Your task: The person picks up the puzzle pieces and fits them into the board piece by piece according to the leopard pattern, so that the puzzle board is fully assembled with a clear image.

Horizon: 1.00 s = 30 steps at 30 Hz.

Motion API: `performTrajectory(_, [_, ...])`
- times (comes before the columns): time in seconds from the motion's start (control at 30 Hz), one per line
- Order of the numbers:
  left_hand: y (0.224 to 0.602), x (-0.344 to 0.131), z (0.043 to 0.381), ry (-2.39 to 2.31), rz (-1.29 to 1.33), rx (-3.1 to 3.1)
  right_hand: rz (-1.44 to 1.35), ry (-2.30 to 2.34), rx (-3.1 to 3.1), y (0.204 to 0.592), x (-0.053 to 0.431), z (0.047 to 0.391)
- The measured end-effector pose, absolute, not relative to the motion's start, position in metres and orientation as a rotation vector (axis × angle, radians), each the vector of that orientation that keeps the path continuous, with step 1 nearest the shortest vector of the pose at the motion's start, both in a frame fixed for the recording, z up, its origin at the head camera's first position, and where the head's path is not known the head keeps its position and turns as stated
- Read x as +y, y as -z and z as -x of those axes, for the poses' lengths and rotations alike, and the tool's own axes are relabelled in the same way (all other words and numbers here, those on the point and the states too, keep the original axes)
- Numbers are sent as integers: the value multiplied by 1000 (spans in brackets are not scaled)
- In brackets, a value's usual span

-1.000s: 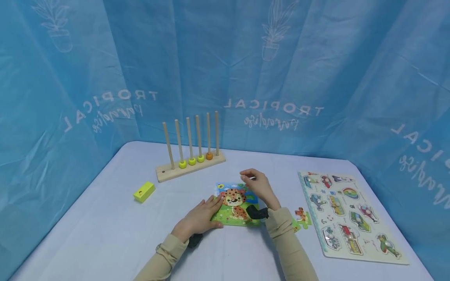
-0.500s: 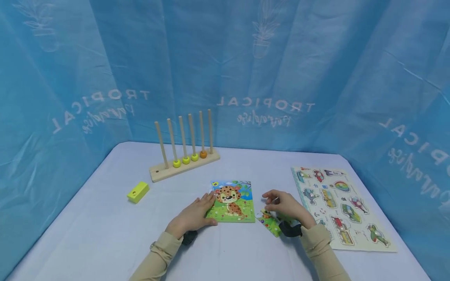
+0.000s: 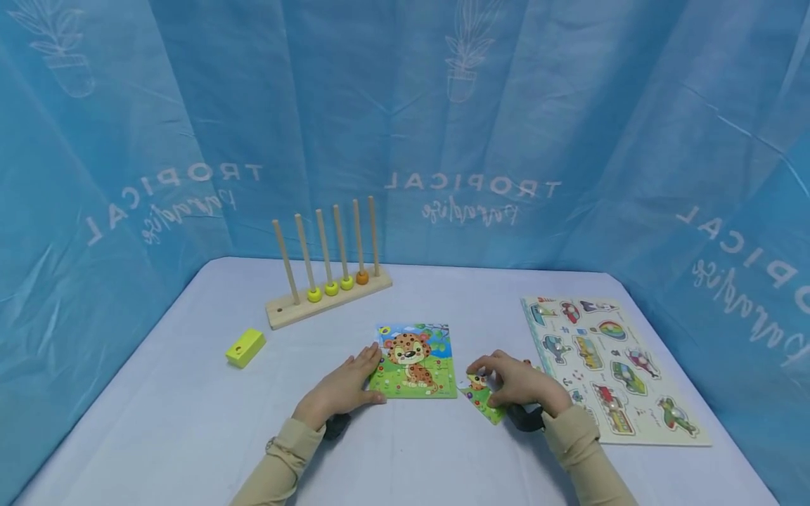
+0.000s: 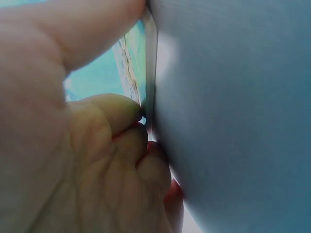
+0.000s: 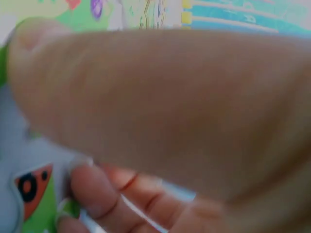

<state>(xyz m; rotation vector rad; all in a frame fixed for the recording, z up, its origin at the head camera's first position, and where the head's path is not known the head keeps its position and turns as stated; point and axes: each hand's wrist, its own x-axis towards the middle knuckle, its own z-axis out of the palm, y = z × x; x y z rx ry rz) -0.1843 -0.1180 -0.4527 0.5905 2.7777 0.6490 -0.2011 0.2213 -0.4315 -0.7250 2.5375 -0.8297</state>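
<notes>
A leopard jigsaw puzzle (image 3: 414, 362) in a square tray lies on the white table in the head view. My left hand (image 3: 340, 385) rests at its left edge, with fingers extended and thumb near the lower corner; the left wrist view shows the fingers against the board's edge. To the right of the puzzle lie loose puzzle pieces (image 3: 484, 406), green with leopard parts. My right hand (image 3: 522, 383) is over them, thumb and index finger bent and apart. One piece with a leopard eye (image 5: 36, 187) shows beside the fingers in the right wrist view. The palm hides other pieces.
A white peg puzzle board (image 3: 610, 372) with vehicle pictures lies at the right. Behind the leopard puzzle stands a wooden peg rack (image 3: 329, 299) with yellow beads and one orange bead. A yellow block (image 3: 245, 348) lies at the left. Blue curtains (image 3: 405, 140) surround the table.
My right hand has moved from above the leopard puzzle to the loose pieces at its right and lowered over them. My left hand stays at the puzzle's left edge. The head view has shifted slightly.
</notes>
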Motion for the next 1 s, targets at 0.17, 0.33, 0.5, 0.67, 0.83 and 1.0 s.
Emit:
performTrajectory(0.17, [452, -117, 184, -655, -591, 2786, 563, 851, 2612, 432, 217, 204])
performTrajectory(0.33, [451, -116, 182, -664, -584, 2782, 512, 1057, 2590, 444, 223, 216])
performTrajectory(0.5, [450, -116, 179, -669, -587, 2780, 480, 1310, 2452, 452, 225, 227])
performTrajectory(0.67, [450, -115, 180, -664, -597, 2791, 476, 1335, 2459, 451, 213, 232])
performTrajectory(0.83, [449, -115, 180, -668, -606, 2796, 451, 1260, 2552, 447, 204, 233])
performTrajectory(1.0, [449, -117, 180, -650, -620, 2798, 333, 1370, 2629, 446, 206, 234])
